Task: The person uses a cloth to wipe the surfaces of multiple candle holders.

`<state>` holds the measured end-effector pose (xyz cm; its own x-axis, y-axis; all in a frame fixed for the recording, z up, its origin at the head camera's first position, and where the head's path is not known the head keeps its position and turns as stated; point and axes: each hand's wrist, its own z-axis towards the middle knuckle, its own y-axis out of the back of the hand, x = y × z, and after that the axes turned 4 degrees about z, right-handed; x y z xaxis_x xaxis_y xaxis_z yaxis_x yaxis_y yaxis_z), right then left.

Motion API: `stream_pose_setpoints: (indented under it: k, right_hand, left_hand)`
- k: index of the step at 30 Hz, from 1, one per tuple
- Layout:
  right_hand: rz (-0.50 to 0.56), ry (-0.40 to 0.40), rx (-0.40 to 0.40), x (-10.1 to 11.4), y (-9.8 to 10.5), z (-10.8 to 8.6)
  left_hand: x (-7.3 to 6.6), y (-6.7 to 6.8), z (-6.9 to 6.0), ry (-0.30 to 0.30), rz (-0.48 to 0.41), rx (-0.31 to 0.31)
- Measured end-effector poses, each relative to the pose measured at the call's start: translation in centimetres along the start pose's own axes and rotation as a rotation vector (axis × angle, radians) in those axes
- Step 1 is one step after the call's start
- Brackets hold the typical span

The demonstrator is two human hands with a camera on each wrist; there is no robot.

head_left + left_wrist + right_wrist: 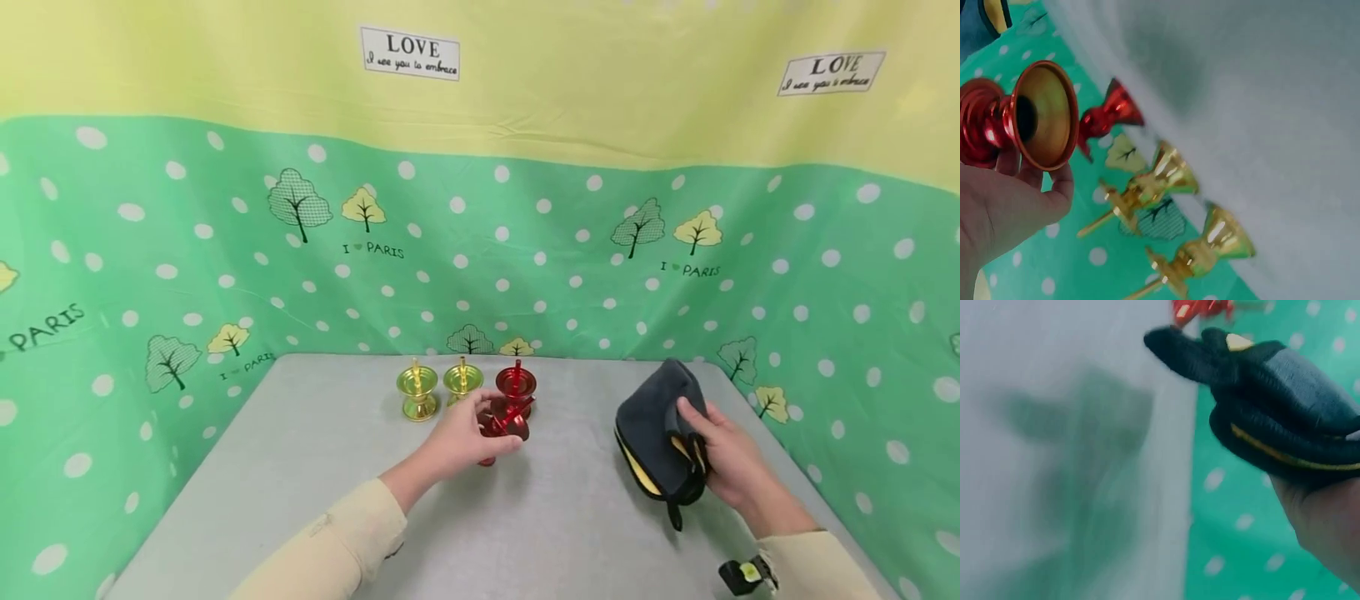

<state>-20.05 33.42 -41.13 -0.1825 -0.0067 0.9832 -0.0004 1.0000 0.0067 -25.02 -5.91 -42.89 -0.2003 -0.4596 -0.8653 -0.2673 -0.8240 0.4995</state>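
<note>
Cream sleeves point(330, 542), nearest the camera, lead to the left hand point(461, 433) gripping a red candle holder point(516, 423) over the table point(570, 525), long axis tilted, spike point(522, 407) up and rightward, and the right hand point(738, 462) gripping a dark cloth point(651, 429) well apart to the holder's right.

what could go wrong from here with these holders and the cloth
The tilted red holder in the left hand might slip, since its surface looks smooth and shiny. It is also held just in front of the standing red holder, so a careless swing could knock that one over. The hanging loop on the dark cloth in the right hand could snag a holder's spike if brought over.
</note>
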Motion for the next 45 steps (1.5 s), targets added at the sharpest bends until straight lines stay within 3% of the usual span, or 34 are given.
stream_pose_setpoints:
  k: [3,9,13,16,19,21,24,28,31,33,37,42,45]
  right_hand:
    - [-0.019,0.147,0.017,1.1,-2.9,-1.4]
    - [-0.446,0.591,-0.042,2.7,-9.0,-2.8]
    - [-0.647,0.859,0.068,2.7,-12.1,-1.8]
    - [-0.836,1.005,0.159,2.2,-13.6,-1.1]
    - [-0.957,1.039,0.222,1.7,-14.1,-1.1]
    - [-0.959,0.982,0.255,1.4,-14.1,-1.3]
    - [-0.863,0.849,0.282,1.0,-14.4,-1.8]
    - [-0.664,0.652,0.200,0.7,-15.8,-2.4]
    - [-0.576,0.622,0.142,0.7,-16.5,-2.5]
    - [-0.598,0.677,0.153,0.7,-16.4,-2.4]
    - [-0.786,0.941,0.179,0.9,-15.4,-1.9]
    - [-1.080,1.274,0.088,1.2,-15.3,-1.8]
    - [-1.180,1.406,0.033,1.4,-15.8,-1.8]
  left_hand:
    - [-0.7,0.9,-0.5,-0.024,0.093,0.022]
    - [-2.9,2.3,-1.5,-0.123,0.431,0.037]
    - [-4.2,3.1,-1.9,-0.189,0.512,0.081]
    - [-5.0,3.5,-2.1,-0.241,0.516,0.106]
    - [-5.4,3.7,-2.4,-0.293,0.527,0.107]
    - [-5.4,3.7,-2.6,-0.310,0.544,0.095]
    - [-5.3,3.5,-2.9,-0.334,0.588,0.068]
    - [-5.5,2.9,-3.2,-0.398,0.698,0.016]
    - [-5.7,2.5,-3.6,-0.451,0.765,-0.025]
    - [-5.8,2.5,-3.8,-0.470,0.775,-0.032]
    - [-6.0,2.8,-4.0,-0.473,0.745,0.009]
    - [-5.7,2.9,-4.2,-0.384,0.666,0.075]
    - [-5.5,3.0,-4.3,-0.333,0.622,0.095]
